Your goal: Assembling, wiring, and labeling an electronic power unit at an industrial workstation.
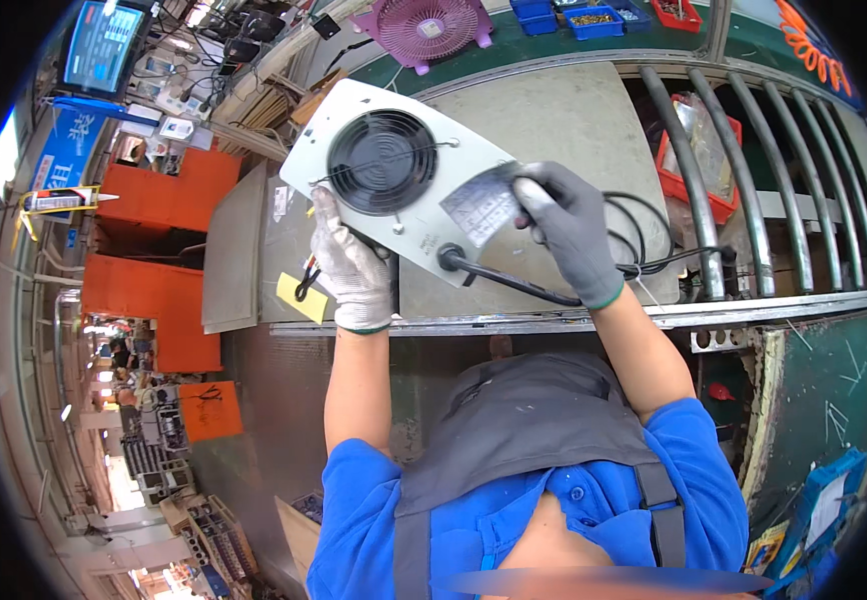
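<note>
A white metal housing (424, 240) with a round black fan grille (384, 160) sits tilted above the bench in front of me. My left hand (352, 262), in a pale work glove, holds its near left edge, with part of the fingers hidden. At the housing's right end, my right hand (569, 225), in a grey glove, pinches a silver printed label (482, 205) between thumb and fingers. The label lies over the panel's corner; whether it is stuck down there, I cannot tell. A thick black power cord (514, 284) leaves the panel just below the label and runs under my right hand.
Metal rollers (749, 180) line the bench's right side, with a red bin (719, 205) beneath them. A yellow paper (302, 297) lies by my left wrist. Farther back are a purple fan (429, 28) and blue parts bins (594, 22). A monitor (104, 48) stands far left.
</note>
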`<action>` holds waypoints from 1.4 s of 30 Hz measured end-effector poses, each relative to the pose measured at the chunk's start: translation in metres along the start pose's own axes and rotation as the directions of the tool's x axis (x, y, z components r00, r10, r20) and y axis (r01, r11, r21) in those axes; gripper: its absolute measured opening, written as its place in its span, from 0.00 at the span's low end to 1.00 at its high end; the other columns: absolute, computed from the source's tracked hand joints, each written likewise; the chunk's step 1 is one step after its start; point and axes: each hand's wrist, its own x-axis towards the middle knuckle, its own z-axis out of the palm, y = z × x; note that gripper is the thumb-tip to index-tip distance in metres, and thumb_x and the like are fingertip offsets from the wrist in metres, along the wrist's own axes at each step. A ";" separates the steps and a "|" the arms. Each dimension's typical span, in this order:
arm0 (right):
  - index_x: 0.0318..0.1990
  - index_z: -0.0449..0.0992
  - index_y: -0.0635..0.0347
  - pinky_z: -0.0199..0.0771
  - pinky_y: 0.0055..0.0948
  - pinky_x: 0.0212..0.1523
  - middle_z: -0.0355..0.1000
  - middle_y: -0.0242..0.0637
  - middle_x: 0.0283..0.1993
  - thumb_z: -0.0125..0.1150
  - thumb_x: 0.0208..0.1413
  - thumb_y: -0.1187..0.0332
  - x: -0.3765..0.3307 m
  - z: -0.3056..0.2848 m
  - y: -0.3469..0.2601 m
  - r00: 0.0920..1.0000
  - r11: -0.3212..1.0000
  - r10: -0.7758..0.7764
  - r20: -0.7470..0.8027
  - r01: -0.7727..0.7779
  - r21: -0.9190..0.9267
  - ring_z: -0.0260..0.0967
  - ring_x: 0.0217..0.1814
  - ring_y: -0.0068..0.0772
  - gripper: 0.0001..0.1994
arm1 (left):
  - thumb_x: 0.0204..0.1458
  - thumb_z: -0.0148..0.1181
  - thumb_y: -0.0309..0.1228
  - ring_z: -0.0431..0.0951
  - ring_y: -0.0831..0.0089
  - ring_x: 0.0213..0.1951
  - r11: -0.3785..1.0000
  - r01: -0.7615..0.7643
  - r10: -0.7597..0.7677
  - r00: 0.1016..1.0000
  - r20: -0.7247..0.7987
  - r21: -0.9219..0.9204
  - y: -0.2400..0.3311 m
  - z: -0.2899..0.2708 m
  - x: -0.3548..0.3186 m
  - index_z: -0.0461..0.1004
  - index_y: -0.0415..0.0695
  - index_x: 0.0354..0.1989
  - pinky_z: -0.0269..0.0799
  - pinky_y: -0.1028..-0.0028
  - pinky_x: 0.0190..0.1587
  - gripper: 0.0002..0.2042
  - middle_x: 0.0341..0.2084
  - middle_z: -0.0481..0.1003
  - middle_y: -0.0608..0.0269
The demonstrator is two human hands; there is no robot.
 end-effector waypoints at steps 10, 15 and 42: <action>0.44 0.78 0.69 0.74 0.22 0.33 0.76 0.34 0.31 0.57 0.64 0.73 0.020 0.042 -0.019 0.995 0.969 0.013 0.095 0.011 -0.248 0.72 0.30 0.19 0.08 | 0.70 0.44 0.47 0.78 0.75 0.45 0.942 0.168 -0.184 0.982 -0.030 -0.292 0.001 -0.026 0.011 0.71 0.35 0.57 0.76 0.74 0.47 0.25 0.46 0.77 0.56; 0.42 0.79 0.68 0.74 0.23 0.31 0.76 0.35 0.28 0.59 0.63 0.72 0.023 0.048 -0.016 0.992 0.935 0.029 0.126 0.018 -0.353 0.72 0.27 0.19 0.08 | 0.70 0.43 0.47 0.78 0.74 0.45 0.946 0.197 -0.205 0.979 -0.003 -0.259 -0.006 -0.030 0.007 0.70 0.33 0.58 0.75 0.72 0.50 0.26 0.46 0.78 0.54; 0.42 0.79 0.69 0.71 0.22 0.32 0.74 0.34 0.28 0.61 0.62 0.69 0.009 0.064 0.003 0.996 0.850 0.043 0.079 0.005 -0.527 0.69 0.28 0.17 0.10 | 0.70 0.44 0.46 0.78 0.74 0.46 0.936 0.195 -0.193 0.981 0.037 -0.292 -0.008 -0.051 -0.004 0.70 0.34 0.58 0.76 0.73 0.50 0.25 0.48 0.77 0.55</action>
